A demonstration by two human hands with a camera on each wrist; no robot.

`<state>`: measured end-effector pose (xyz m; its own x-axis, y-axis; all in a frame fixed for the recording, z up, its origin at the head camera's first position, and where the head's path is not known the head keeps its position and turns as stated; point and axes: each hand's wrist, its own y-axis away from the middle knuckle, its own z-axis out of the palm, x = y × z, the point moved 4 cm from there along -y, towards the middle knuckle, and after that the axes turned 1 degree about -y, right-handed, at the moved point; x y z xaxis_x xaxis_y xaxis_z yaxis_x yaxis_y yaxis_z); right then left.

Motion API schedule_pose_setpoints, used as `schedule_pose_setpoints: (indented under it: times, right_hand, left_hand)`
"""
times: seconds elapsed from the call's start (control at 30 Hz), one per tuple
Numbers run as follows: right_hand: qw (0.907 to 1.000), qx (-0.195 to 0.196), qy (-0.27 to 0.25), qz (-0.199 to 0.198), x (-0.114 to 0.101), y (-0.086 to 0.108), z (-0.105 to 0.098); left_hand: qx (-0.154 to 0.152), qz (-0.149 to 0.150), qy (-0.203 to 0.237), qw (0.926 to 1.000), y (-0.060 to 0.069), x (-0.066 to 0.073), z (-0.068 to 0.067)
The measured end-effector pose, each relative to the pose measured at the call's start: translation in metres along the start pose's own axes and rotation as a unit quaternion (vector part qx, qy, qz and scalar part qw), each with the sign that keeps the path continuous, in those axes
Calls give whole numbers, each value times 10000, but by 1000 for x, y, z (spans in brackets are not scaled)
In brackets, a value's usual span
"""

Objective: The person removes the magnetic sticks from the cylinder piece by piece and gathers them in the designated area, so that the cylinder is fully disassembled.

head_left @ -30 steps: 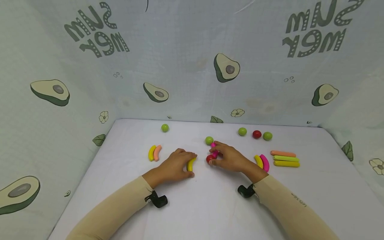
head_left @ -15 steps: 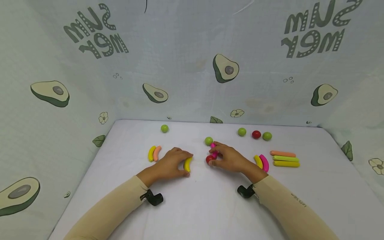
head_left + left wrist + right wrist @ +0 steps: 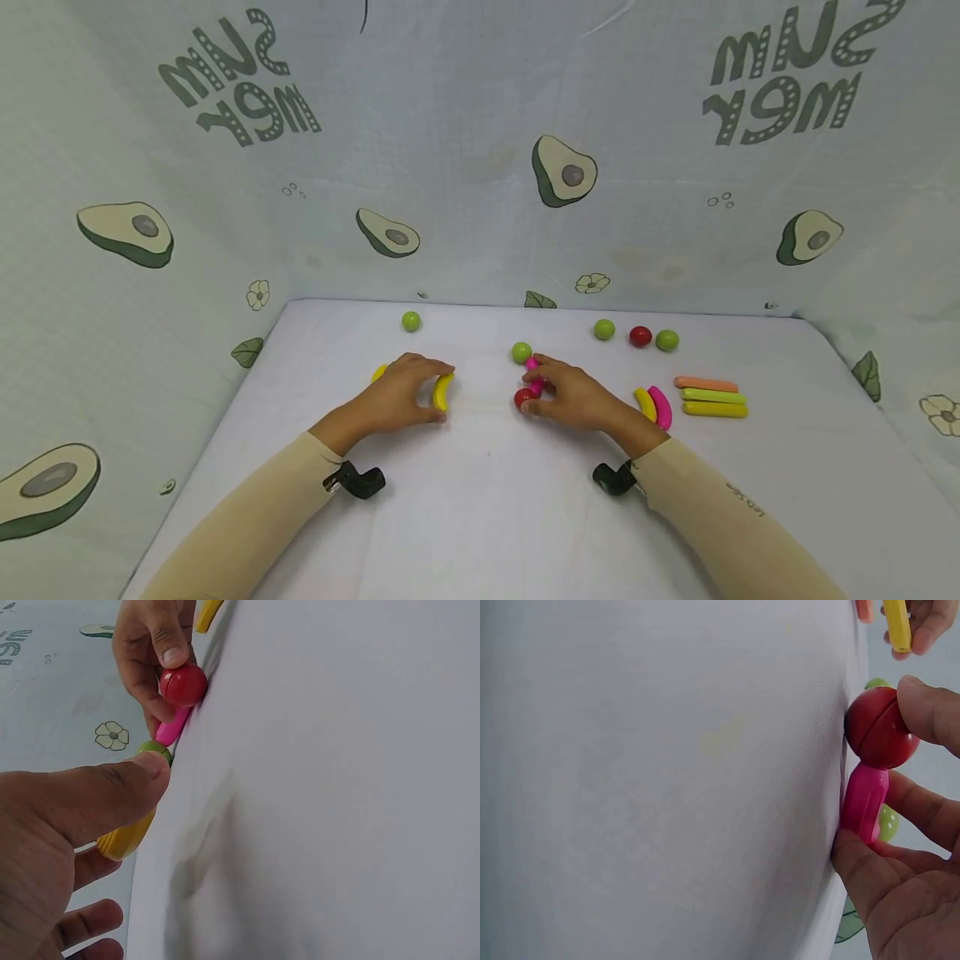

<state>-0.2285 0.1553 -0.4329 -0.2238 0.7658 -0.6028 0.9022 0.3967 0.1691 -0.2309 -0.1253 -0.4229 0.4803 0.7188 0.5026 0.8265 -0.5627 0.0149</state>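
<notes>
My left hand [image 3: 401,396] pinches a curved yellow stick [image 3: 442,392] between thumb and fingers. In the left wrist view, ridges show on that yellow stick. My right hand [image 3: 573,396] grips a red ball [image 3: 883,727] and a pink stick [image 3: 865,804] set end to end, its thumb on the ball and its fingers along the stick. A green ball [image 3: 521,352] sits at the stick's far end. Behind my left hand another yellow stick [image 3: 379,372] is mostly covered, and its orange neighbour is hidden in the head view.
At the table's back stand a green ball [image 3: 411,321] on the left and, on the right, a red ball [image 3: 640,336] between two green ones. Right of my right hand lie a curved yellow stick [image 3: 645,403], a curved pink stick [image 3: 661,407] and straight sticks [image 3: 712,397].
My left hand has moved left with the yellow stick, drawing away from the red ball and covering the pair of sticks there. The right hand has stayed in place.
</notes>
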Motion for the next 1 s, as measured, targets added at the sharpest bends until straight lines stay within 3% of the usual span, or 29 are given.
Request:
schedule_pose_setpoints:
  times: [0.47,0.67,0.87,1.0]
  right_hand:
    - [10000,39,-69,-7,0,1,0]
    - [10000,47,-45,16,1,2,-1]
    - [10000,36,-53,31,1,1,-1]
    - [9999,20,-95,28,0,1,0]
  left_hand:
    - [25,-318,131,9994,10,-17,-22]
    - [112,-485,412,9979,15,-28,-29]
    - [183,-343,399,9984,21,-32,-38]
    - [173,-453,494,9976,26,-38,-41]
